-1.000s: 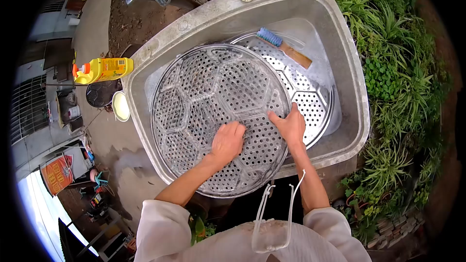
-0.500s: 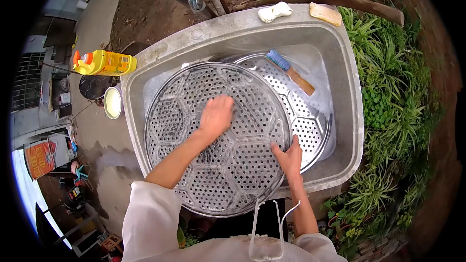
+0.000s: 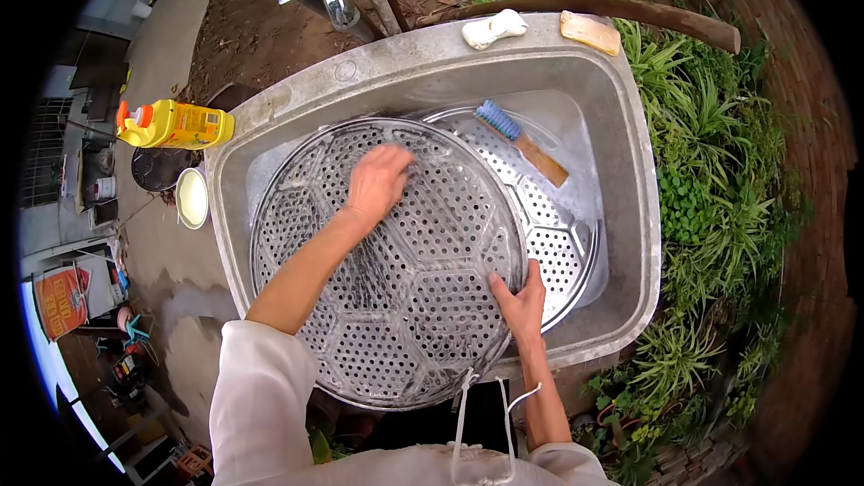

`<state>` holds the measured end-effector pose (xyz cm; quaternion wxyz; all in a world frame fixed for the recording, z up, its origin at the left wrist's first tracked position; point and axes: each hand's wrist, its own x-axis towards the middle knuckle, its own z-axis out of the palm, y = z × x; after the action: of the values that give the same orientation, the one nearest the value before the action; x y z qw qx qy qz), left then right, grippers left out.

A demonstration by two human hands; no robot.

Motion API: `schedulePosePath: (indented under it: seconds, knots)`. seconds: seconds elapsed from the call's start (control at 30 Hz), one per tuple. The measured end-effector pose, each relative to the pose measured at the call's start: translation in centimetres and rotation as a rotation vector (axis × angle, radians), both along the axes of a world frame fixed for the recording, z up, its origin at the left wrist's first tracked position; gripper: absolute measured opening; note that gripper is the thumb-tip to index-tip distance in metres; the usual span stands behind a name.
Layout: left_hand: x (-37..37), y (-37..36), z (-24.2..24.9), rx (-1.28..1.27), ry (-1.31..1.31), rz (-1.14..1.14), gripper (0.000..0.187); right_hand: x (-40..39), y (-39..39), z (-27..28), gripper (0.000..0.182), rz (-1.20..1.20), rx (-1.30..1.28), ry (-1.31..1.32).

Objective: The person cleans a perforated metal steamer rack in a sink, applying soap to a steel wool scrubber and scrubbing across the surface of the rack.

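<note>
A large round perforated metal steamer tray [image 3: 454, 301] rests tilted over the sink, its near edge past the sink's front rim. My left hand [image 3: 378, 182] presses on its upper part with curled fingers; whatever lies under them is hidden. At the tray's right edge, my right hand [image 3: 524, 301] grips the rim, thumb on top. Beneath it, in the sink, lies a second perforated steamer tray [image 3: 551, 256], partly covered, with soapy water about it. A wooden-handled brush with blue bristles [image 3: 522, 142] rests on that lower tray.
The grey stone sink [image 3: 641, 216] surrounds the trays. On its back ledge lie a white lump [image 3: 494, 29] and a yellowish bar [image 3: 590, 32]. A yellow detergent jug [image 3: 184, 124] stands at the left corner, above a white bucket [image 3: 192, 198]. Plants [image 3: 702, 198] grow on the right.
My left hand has moved up across the tray, away from me. My right hand keeps its hold on the rim. The whole view has shifted slightly.
</note>
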<state>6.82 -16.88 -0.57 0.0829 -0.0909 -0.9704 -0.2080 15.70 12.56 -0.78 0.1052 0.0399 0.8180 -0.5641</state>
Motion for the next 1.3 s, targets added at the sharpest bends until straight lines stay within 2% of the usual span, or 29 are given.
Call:
schedulePosePath:
  seconds: [0.03,0.13,0.2,0.27,0.37,0.43,0.5,0.57,0.63,0.7,0.77,0.83,0.87,0.9,0.93,0.97,1.03,1.1,1.2,1.23,1.27,1.3]
  knots:
    - [-1.0,-1.1,0.3,-0.048,-0.029,0.267,0.026,0.1,0.1,-0.7,0.042,-0.013,0.004,-0.002]
    - [-1.9,2.8,-0.4,0.017,0.03,0.352,0.024,0.3,0.2,-1.5,0.02,-0.069,-0.11,-0.037]
    - [-0.1,8.3,-1.0,0.197,-0.015,0.087,0.027,0.3,0.4,-1.6,0.021,-0.067,-0.084,-0.034]
    - [1.9,12.6,0.9,0.222,-0.06,-0.393,0.029,0.3,0.5,-1.4,0.022,-0.046,-0.034,-0.021]
    - [-1.3,9.4,0.6,0.145,-0.128,-0.458,0.026,0.5,0.9,-0.4,0.023,-0.031,0.021,-0.134]
    - [-5.1,4.1,0.4,-0.004,-0.163,-0.002,0.02,0.9,0.7,-1.1,0.023,-0.067,-0.013,-0.06]
    - [-6.0,0.7,0.9,-0.122,-0.159,0.14,0.02,0.8,0.7,-1.2,0.022,-0.055,-0.006,-0.086]
    - [-4.9,2.9,0.6,-0.144,-0.209,0.242,0.022,0.9,0.7,-1.1,0.021,-0.064,-0.009,-0.081]
    - [-2.9,8.0,0.3,0.08,-0.189,-0.016,0.021,0.6,0.8,-1.1,0.023,-0.018,0.051,-0.076]
    - [-0.4,12.9,0.7,0.118,-0.164,-0.267,0.024,1.1,0.9,-1.4,0.021,-0.025,0.078,-0.091]
    - [-0.4,11.7,0.6,0.241,-0.197,-0.381,0.025,1.5,1.5,-1.8,0.02,-0.057,0.071,-0.03]
    - [-2.7,8.1,0.9,0.091,-0.286,-0.208,0.031,1.5,1.0,-1.2,0.017,-0.044,0.073,-0.062]
    - [-4.0,5.5,1.0,0.035,-0.231,-0.049,0.028,1.2,0.9,-0.9,0.016,-0.052,0.065,-0.069]
    - [-4.4,1.7,0.1,-0.036,-0.1,0.014,0.023,1.4,0.8,-0.6,0.016,-0.057,0.056,-0.087]
    - [-3.7,-1.8,0.2,-0.144,-0.134,0.151,0.023,1.4,0.7,-0.6,0.016,-0.055,0.049,-0.084]
    - [-2.2,-5.4,0.3,-0.249,-0.161,0.29,0.021,1.5,0.9,-0.6,0.016,-0.069,0.045,-0.038]
    - [2.8,-12.6,0.9,-0.483,-0.401,0.563,0.024,1.6,1.1,-0.5,0.017,-0.093,0.028,0.003]
    - [8.6,-15.1,1.2,-0.367,-0.366,0.737,0.026,1.6,1.1,-0.6,0.016,-0.083,0.03,0.041]
    - [6.9,-12.4,-0.7,-0.456,-0.222,0.853,0.025,1.1,1.3,0.0,0.016,0.004,0.049,-0.069]
    - [4.8,-11.1,-1.3,-0.362,-0.149,0.792,0.025,1.0,1.5,-0.3,0.016,0.01,0.057,-0.069]
    - [1.8,-7.4,0.2,-0.293,-0.203,0.703,0.024,1.0,1.4,-0.7,0.016,0.016,0.072,-0.036]
    - [0.0,-4.7,-0.6,-0.228,-0.103,0.52,0.023,1.1,1.3,-0.9,0.016,0.028,0.086,-0.008]
